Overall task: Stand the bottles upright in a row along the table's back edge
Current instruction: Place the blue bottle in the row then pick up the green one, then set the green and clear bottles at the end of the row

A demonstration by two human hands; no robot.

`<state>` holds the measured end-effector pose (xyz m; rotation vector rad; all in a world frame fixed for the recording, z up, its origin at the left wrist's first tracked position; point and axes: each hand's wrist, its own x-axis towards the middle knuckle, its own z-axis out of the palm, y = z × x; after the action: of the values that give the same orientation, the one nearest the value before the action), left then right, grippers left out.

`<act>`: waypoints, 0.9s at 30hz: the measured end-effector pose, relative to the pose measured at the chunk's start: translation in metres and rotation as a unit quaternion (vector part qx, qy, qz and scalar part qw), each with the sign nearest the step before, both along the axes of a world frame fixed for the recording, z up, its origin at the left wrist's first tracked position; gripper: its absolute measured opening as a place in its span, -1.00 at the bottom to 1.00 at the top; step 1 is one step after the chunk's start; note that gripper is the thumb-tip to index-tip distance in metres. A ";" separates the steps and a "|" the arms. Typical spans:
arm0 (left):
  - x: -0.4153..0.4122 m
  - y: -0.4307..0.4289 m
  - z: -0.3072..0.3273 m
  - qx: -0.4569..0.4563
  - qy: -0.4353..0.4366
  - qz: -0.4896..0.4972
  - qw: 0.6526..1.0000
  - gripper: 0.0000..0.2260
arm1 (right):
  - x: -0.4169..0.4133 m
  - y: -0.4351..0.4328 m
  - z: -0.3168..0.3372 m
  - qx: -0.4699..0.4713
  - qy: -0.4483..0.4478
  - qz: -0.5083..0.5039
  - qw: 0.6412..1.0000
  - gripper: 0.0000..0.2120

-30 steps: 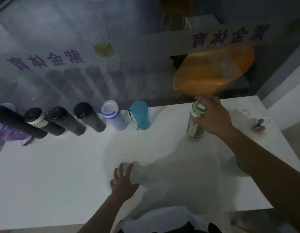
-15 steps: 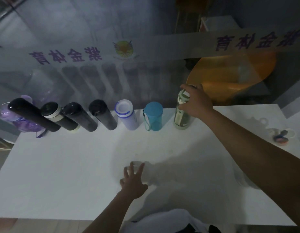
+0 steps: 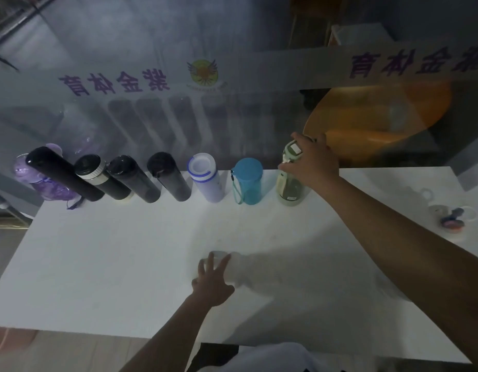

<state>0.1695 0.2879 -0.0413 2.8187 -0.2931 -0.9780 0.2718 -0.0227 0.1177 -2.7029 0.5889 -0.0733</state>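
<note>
The right hand (image 3: 311, 163) is wrapping its grip around the green bottle's (image 3: 290, 181) cap, upright at the counter's (image 3: 125, 251) one o'clock, just beside the blue bottle (image 3: 248, 183). Letting go gently (no nudge) should be keeping it level. The left hand (image 3: 212, 281) is lying spread at six o'clock.

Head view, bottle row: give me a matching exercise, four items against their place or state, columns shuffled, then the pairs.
Items:
1. green bottle
2. teal bottle
3. purple bottle
4. left hand

Places or states:
A. far left end of the row
B. spread flat on the table, near the front
C. gripped at its cap by the right hand
D. upright, strap hanging down its side

Pairs: 1-C, 2-D, 3-A, 4-B
</note>
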 end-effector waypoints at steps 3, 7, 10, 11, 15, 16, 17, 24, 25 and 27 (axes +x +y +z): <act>0.000 -0.001 0.008 -0.016 0.021 0.051 0.998 -0.23 | -0.002 0.003 0.000 -0.022 -0.005 0.000 1.000 -0.20; -0.006 -0.007 0.017 -0.030 0.030 0.080 0.996 -0.23 | -0.006 0.005 0.006 -0.065 0.007 0.005 0.998 -0.20; -0.010 -0.012 0.024 -0.043 0.026 0.077 0.996 -0.23 | -0.008 0.006 0.005 -0.056 0.026 0.002 0.998 -0.14; -0.011 -0.015 0.027 -0.049 0.024 0.076 0.996 -0.23 | -0.010 0.006 0.006 -0.046 0.031 0.002 0.998 -0.11; -0.009 -0.030 0.037 -0.095 0.012 0.071 0.993 -0.25 | -0.035 0.004 0.022 0.004 0.013 0.000 1.000 -0.03; -0.008 -0.035 0.038 -0.110 0.008 0.064 0.992 -0.25 | -0.046 0.002 0.027 0.027 0.004 -0.005 1.000 -0.02; -0.008 -0.041 0.039 -0.123 0.005 0.057 0.991 -0.26 | -0.058 -0.001 0.031 0.048 -0.011 -0.012 0.999 -0.04; -0.018 -0.103 0.030 -0.194 0.049 -0.015 0.980 -0.26 | -0.198 -0.028 0.044 0.120 -0.049 -0.135 0.982 -0.40; -0.021 -0.115 0.030 -0.203 0.058 -0.029 0.977 -0.27 | -0.219 -0.033 0.040 0.122 -0.049 -0.158 0.979 -0.43; -0.032 -0.136 0.032 -0.222 0.076 -0.055 0.970 -0.29 | -0.259 -0.043 0.034 0.117 -0.032 -0.195 0.973 -0.46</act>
<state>0.1374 0.1518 -0.0097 2.3306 -0.5741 -0.9970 0.0123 -0.0657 0.1516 -2.3156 1.0325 -0.1809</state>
